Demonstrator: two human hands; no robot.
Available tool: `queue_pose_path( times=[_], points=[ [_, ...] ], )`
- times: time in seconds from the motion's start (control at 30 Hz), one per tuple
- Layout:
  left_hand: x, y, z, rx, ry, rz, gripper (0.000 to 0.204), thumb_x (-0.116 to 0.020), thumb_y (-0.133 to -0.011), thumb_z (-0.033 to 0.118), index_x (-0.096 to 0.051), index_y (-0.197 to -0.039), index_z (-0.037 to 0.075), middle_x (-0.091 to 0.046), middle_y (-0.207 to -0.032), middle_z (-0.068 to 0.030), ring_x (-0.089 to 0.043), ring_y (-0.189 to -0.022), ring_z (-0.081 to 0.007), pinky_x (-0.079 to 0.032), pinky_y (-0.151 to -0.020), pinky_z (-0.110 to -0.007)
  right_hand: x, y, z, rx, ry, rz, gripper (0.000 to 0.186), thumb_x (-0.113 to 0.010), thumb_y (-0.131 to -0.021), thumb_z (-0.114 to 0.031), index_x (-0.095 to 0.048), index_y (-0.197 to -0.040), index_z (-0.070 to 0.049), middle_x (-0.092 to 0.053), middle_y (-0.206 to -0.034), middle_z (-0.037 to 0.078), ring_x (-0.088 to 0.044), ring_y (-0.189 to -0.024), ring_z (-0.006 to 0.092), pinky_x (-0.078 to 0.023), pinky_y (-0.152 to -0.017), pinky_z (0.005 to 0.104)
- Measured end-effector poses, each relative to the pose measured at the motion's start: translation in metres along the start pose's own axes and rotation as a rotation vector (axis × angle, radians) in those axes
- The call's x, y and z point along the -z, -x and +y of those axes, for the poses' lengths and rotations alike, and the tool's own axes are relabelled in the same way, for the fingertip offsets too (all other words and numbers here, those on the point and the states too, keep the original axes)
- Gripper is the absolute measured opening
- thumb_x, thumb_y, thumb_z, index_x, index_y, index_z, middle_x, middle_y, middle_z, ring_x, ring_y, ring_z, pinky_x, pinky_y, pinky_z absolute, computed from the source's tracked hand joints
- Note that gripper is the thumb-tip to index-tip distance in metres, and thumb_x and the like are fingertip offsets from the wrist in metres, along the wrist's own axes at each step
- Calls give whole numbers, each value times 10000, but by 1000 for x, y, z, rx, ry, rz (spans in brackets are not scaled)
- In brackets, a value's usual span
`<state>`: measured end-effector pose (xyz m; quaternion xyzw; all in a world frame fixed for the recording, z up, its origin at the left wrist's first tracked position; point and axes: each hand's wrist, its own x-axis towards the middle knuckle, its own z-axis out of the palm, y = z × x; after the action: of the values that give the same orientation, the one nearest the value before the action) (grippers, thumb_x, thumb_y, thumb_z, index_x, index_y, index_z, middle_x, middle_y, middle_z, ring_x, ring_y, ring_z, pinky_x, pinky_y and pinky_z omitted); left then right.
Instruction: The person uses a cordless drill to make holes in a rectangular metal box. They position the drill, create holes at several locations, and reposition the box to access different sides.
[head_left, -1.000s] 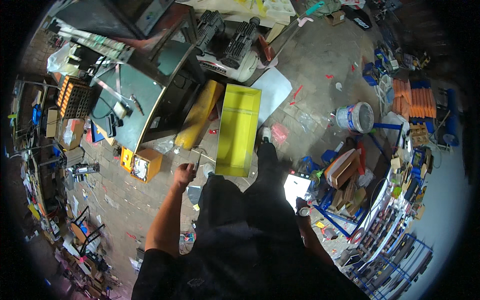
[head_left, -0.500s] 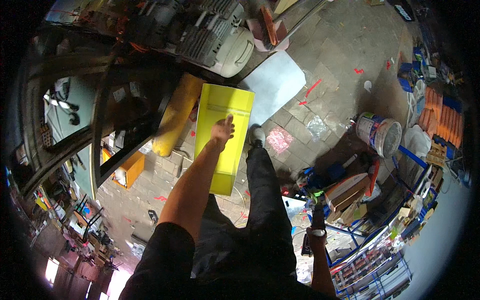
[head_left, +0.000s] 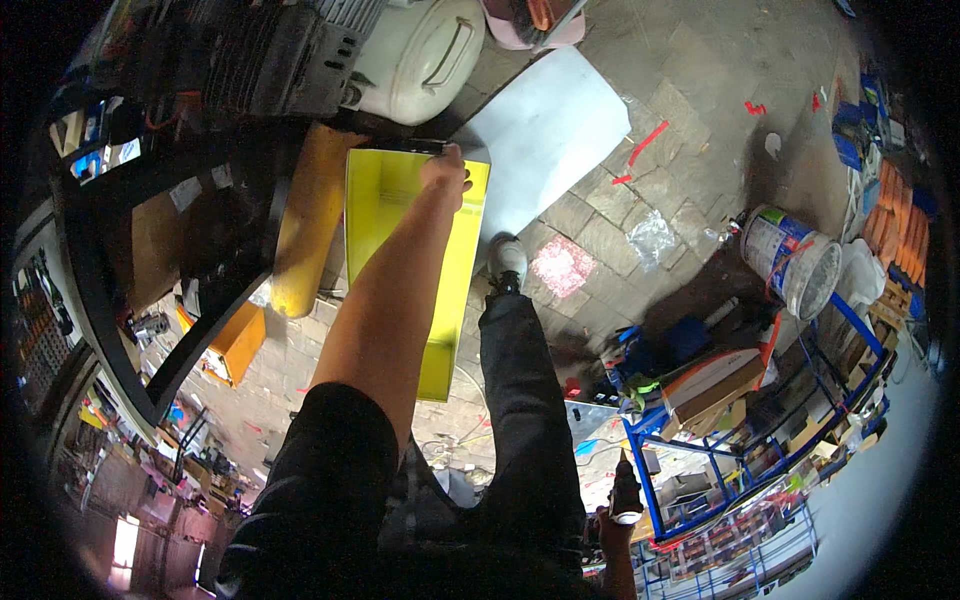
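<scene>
A long yellow box, like an open-topped metal tray, rests between my feet and the back wall of equipment. My left hand reaches to its far end, fingers bent over the far rim near the right corner. Its fingertips are partly hidden. A dark strip runs along that far edge; I cannot tell what it is. Low at my right side, my right hand is wrapped round the grip of a cordless drill, which points away from me.
A pale sheet lies on the paving right of the box. To its left is a yellow cylinder, with a compressor tank beyond. A bucket, a blue metal frame and a cardboard box stand at right.
My left hand has moved from above the inside of the yellow box to its far rim. My view has shifted forward and right. The drill stays in my right hand.
</scene>
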<state>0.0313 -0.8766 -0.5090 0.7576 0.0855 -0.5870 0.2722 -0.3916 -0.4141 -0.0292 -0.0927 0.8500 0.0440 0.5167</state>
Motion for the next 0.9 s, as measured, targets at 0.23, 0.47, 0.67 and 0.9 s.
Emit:
queue_pose_path(
  times=[0.23,0.47,0.67,0.9],
  points=[
    [10,26,-37,-427,-708,100,347,-638,-985,381,-617,-1038,39,-708,-874,-151,-681,-734,-329,-584,-682,-427,30,-34,26,234,-107,-49,379,-657,-924,1,-543,-1284,-38,-602,-903,44,-576,-643,128,-480,-573,302],
    [66,269,-119,-258,325,-18,303,-627,-1013,265,-647,-930,-25,-675,-829,-72,-632,-744,-185,-534,-687,-351,82,-78,-5,527,54,-151,388,-682,-945,-31,-540,-1305,-54,-591,-941,39,-555,-696,125,-475,-592,309],
    [223,447,-191,-205,-44,-119,407,-650,-1016,335,-662,-755,23,-589,-676,21,-497,-612,-94,-424,-574,-301,69,-41,-100,781,117,-16,265,-693,-959,-84,-583,-1201,-75,-620,-937,30,-567,-693,131,-478,-614,311],
    [340,554,-268,-326,19,-199,345,-658,-1021,255,-676,-832,-33,-653,-719,-23,-575,-668,-95,-475,-594,-306,78,2,-50,869,288,-2,294,-750,-949,-207,-625,-1168,-57,-690,-1013,62,-662,-833,168,-560,-665,367]
  ],
)
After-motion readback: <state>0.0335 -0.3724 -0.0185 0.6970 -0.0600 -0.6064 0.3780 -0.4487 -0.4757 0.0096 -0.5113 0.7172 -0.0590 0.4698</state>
